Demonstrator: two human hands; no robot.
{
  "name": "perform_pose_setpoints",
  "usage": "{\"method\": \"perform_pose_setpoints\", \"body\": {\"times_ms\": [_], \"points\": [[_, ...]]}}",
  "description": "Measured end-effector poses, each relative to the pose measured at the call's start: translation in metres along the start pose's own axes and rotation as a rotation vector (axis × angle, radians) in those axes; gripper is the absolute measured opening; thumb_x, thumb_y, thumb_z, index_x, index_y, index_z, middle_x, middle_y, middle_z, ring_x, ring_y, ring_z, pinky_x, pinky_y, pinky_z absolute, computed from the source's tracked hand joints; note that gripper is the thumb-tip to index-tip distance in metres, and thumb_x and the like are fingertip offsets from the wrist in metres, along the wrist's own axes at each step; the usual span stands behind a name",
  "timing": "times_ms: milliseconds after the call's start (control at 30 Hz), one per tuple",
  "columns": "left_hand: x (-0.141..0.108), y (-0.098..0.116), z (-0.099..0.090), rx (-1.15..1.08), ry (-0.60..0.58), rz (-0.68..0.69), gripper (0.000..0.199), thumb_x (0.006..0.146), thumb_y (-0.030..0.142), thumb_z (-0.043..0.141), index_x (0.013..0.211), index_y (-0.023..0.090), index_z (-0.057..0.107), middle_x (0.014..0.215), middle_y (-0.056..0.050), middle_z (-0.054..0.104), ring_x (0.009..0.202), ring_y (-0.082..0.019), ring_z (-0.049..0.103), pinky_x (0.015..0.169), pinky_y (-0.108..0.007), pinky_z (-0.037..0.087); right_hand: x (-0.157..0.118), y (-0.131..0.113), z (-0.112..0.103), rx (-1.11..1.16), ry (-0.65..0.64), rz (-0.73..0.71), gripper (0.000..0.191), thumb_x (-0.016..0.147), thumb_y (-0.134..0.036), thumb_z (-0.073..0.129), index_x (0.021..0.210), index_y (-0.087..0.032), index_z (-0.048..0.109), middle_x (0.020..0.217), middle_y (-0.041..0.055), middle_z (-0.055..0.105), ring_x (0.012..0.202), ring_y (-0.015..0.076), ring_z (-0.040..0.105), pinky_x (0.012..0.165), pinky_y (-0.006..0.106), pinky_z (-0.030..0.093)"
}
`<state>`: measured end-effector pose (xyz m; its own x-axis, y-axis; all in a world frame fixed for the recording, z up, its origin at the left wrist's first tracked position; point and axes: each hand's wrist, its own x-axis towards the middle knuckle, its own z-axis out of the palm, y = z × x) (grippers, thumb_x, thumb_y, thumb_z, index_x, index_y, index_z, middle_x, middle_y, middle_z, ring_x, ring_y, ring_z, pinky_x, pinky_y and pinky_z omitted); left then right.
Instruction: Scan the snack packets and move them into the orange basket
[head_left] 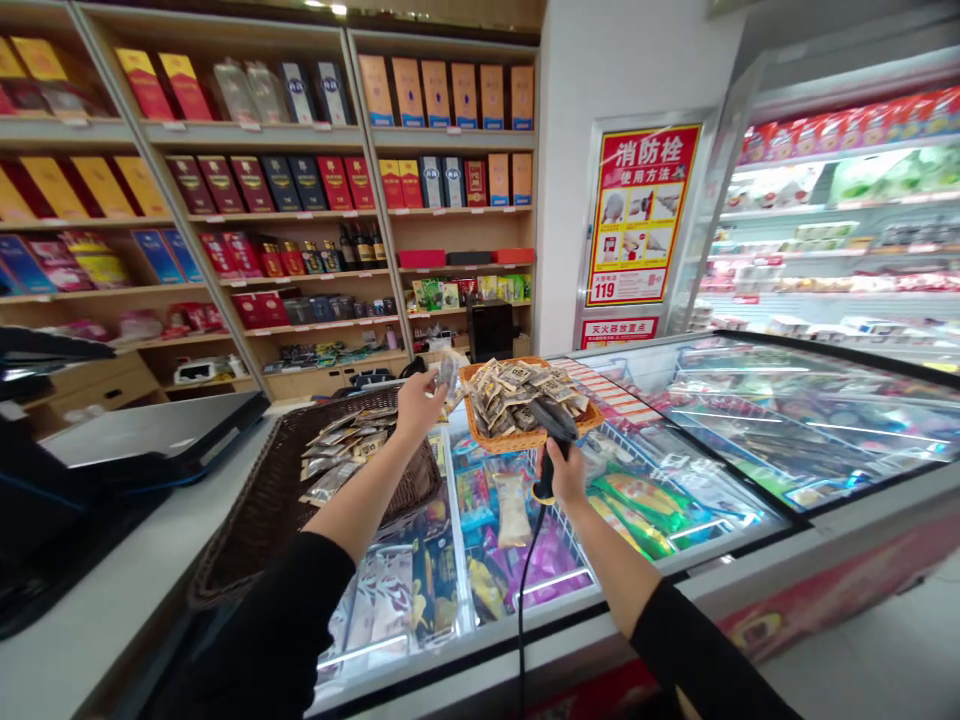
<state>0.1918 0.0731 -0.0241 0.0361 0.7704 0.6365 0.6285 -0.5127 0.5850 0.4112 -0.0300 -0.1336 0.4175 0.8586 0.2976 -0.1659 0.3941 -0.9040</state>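
My left hand [421, 398] is closed on a small clear packet [448, 372], held between the two baskets. In my right hand [564, 470] is a black handheld scanner [556, 420], its head over the front right part of an orange wicker basket [480, 432]. Many small packets [514, 390] are heaped in that basket. A dark brown wicker basket [251, 520] lies to the left, partly behind my left forearm, with more flat packets [341, 450] in it. From the scanner's handle a black cable [523, 580] hangs down across the freezer glass.
Both baskets rest on a glass-topped chest freezer [480, 600] full of bagged goods. At the left stands a counter [97, 640] with a dark machine [165, 440]. Shelves of boxes [300, 220] line the back, and a lit refrigerated case [847, 220] is at the right.
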Motion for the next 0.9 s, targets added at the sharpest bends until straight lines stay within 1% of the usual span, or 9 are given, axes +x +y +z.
{"method": "perform_pose_setpoints", "body": {"times_ms": [100, 167, 233, 300, 400, 467, 567, 733, 900], "points": [[0.019, 0.045, 0.041, 0.211, -0.129, 0.281, 0.044, 0.082, 0.020, 0.051, 0.125, 0.021, 0.060, 0.112, -0.010, 0.061, 0.105, -0.024, 0.056, 0.094, -0.033, 0.043, 0.014, 0.006, -0.012, 0.057, 0.132, -0.071, 0.034, 0.077, -0.055, 0.057, 0.071, -0.022, 0.051, 0.044, -0.0054, 0.049, 0.032, 0.0127, 0.044, 0.036, 0.026, 0.036], [0.028, 0.063, 0.071, 0.315, -0.257, 0.401, 0.048, 0.083, 0.013, 0.047, 0.129, 0.020, 0.056, 0.128, -0.011, 0.055, 0.116, -0.026, 0.051, 0.100, -0.036, 0.039, 0.020, 0.011, -0.013, 0.039, 0.128, -0.069, 0.035, 0.078, -0.055, 0.057, 0.068, -0.022, 0.049, 0.044, -0.0049, 0.049, 0.033, 0.0125, 0.045, 0.036, 0.026, 0.037], [0.032, 0.069, 0.100, 0.389, -0.384, 0.472, 0.047, 0.082, 0.009, 0.046, 0.126, 0.019, 0.058, 0.132, -0.012, 0.054, 0.123, -0.027, 0.047, 0.106, -0.039, 0.034, 0.024, 0.016, -0.011, 0.052, 0.151, -0.051, 0.035, 0.078, -0.056, 0.056, 0.072, -0.022, 0.050, 0.046, -0.0050, 0.050, 0.033, 0.0127, 0.046, 0.036, 0.025, 0.037], [0.031, 0.067, 0.124, 0.427, -0.471, 0.488, 0.043, 0.083, 0.013, 0.046, 0.124, 0.020, 0.059, 0.132, -0.011, 0.055, 0.127, -0.027, 0.045, 0.108, -0.041, 0.032, 0.028, 0.021, -0.010, 0.047, 0.170, -0.024, 0.036, 0.078, -0.058, 0.055, 0.074, -0.022, 0.051, 0.045, -0.0059, 0.049, 0.033, 0.0130, 0.046, 0.035, 0.025, 0.037], [0.027, 0.061, 0.145, 0.436, -0.485, 0.443, 0.038, 0.089, 0.028, 0.045, 0.124, 0.024, 0.058, 0.136, -0.009, 0.053, 0.128, -0.027, 0.044, 0.107, -0.043, 0.034, 0.033, 0.026, -0.008, 0.055, 0.185, -0.005, 0.036, 0.078, -0.058, 0.054, 0.076, -0.022, 0.051, 0.046, -0.0059, 0.049, 0.032, 0.0134, 0.046, 0.034, 0.026, 0.038], [0.025, 0.060, 0.150, 0.439, -0.463, 0.420, 0.038, 0.091, 0.035, 0.043, 0.125, 0.025, 0.057, 0.137, -0.008, 0.052, 0.130, -0.027, 0.042, 0.107, -0.044, 0.033, 0.034, 0.028, -0.007, 0.057, 0.183, 0.001, 0.035, 0.079, -0.057, 0.054, 0.077, -0.022, 0.051, 0.047, -0.0054, 0.050, 0.032, 0.0137, 0.046, 0.034, 0.026, 0.038], [0.023, 0.064, 0.149, 0.466, -0.442, 0.413, 0.041, 0.090, 0.040, 0.045, 0.127, 0.025, 0.055, 0.139, -0.009, 0.050, 0.134, -0.028, 0.038, 0.108, -0.046, 0.030, 0.034, 0.027, -0.006, 0.032, 0.167, -0.004, 0.035, 0.079, -0.057, 0.052, 0.076, -0.022, 0.052, 0.046, -0.0053, 0.050, 0.033, 0.0140, 0.046, 0.034, 0.026, 0.038], [0.022, 0.070, 0.138, 0.476, -0.417, 0.425, 0.043, 0.090, 0.039, 0.046, 0.129, 0.023, 0.052, 0.140, -0.010, 0.049, 0.136, -0.028, 0.034, 0.111, -0.045, 0.025, 0.033, 0.025, -0.005, 0.008, 0.170, -0.003, 0.035, 0.079, -0.058, 0.052, 0.073, -0.023, 0.051, 0.045, -0.0046, 0.050, 0.034, 0.0147, 0.047, 0.036, 0.026, 0.038], [0.020, 0.066, 0.123, 0.456, -0.429, 0.455, 0.043, 0.090, 0.037, 0.045, 0.127, 0.018, 0.054, 0.140, -0.013, 0.048, 0.135, -0.028, 0.036, 0.112, -0.045, 0.025, 0.031, 0.023, -0.005, 0.034, 0.150, -0.008, 0.036, 0.080, -0.057, 0.052, 0.080, -0.021, 0.054, 0.044, -0.0052, 0.049, 0.033, 0.0152, 0.046, 0.037, 0.028, 0.039]]}}
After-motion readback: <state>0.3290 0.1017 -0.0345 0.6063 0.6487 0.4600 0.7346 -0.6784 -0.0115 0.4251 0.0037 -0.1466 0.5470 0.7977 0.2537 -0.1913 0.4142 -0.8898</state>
